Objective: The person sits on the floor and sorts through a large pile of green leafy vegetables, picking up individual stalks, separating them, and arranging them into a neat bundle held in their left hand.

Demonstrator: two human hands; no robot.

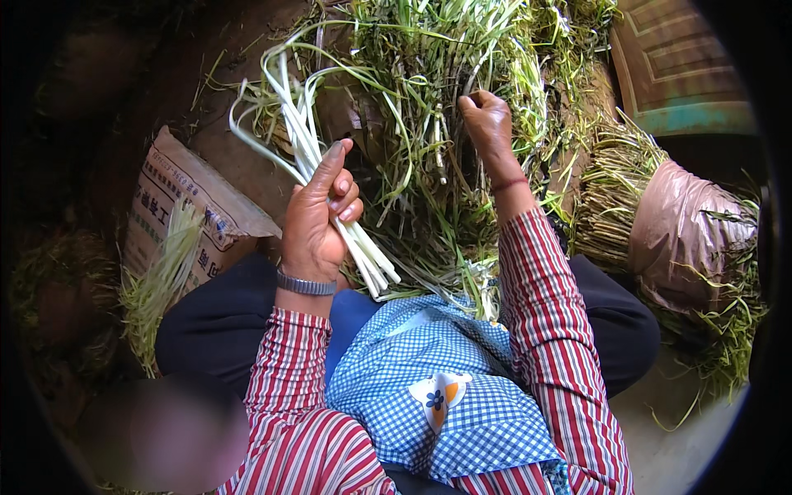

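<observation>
My left hand (325, 210) is shut on a small bundle of pale, peeled stalks (368, 260), garlic chives or a like vegetable. Their cut ends point down towards my lap, and the thin leafy ends curl over above the hand. To the right, my right hand (489, 117) is raised with its fingers curled over the heap of green and withered stalks (433, 142). Whether anything is pinched between its thumb and forefinger cannot be told.
A printed sack (247, 223) at the left has pale stalks (176, 247) lying against it. On the right, a thick bundle of stalks (609, 204) is wrapped in pinkish plastic (674, 223), below a brown panelled wooden piece (687, 55). A blue checked apron (451, 371) covers my lap.
</observation>
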